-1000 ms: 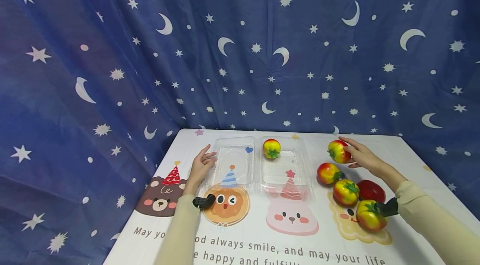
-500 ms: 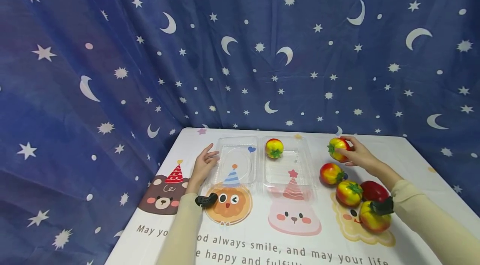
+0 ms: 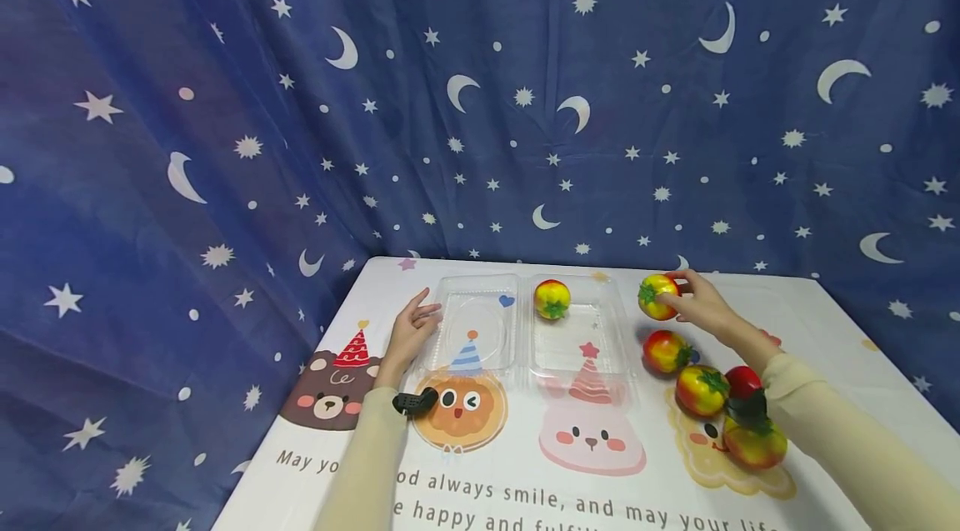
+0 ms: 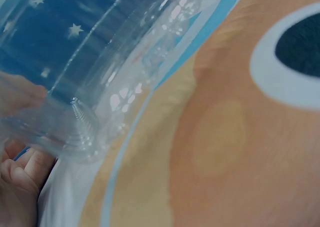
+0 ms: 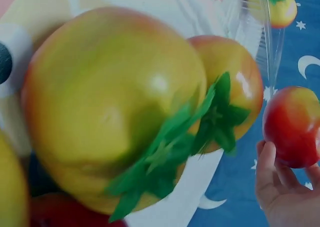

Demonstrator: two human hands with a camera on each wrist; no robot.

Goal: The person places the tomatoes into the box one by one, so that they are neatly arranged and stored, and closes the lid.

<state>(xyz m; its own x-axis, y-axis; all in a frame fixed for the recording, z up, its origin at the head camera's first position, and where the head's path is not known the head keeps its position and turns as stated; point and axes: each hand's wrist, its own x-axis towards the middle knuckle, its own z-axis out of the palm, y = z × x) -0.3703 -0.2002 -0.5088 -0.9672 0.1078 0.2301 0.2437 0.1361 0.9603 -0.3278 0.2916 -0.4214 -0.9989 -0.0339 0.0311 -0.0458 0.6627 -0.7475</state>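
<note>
My right hand (image 3: 703, 304) grips a red-and-yellow tomato (image 3: 659, 297) with a green star-shaped calyx, above the table right of the clear plastic clamshell box (image 3: 536, 331). The right wrist view shows the held tomato (image 5: 294, 127) with fingers and thumb around its lower side. Another tomato (image 3: 552, 299) sits in the far left corner of the box's right half. My left hand (image 3: 410, 333) is at the box's left edge with fingers loosely bent. In the left wrist view its fingers (image 4: 35, 164) appear close against the clear plastic; whether they touch is unclear.
Several tomatoes (image 3: 702, 390) lie at the right under my right forearm, beside a red fruit (image 3: 742, 381) partly hidden by the wrist camera. The box stands open, both halves flat on the white printed tablecloth (image 3: 510, 448). A blue starry curtain (image 3: 480, 97) hangs behind.
My right hand has moved left towards the box, carrying the tomato. The left hand stays at the box's left edge. The view has shifted slightly.
</note>
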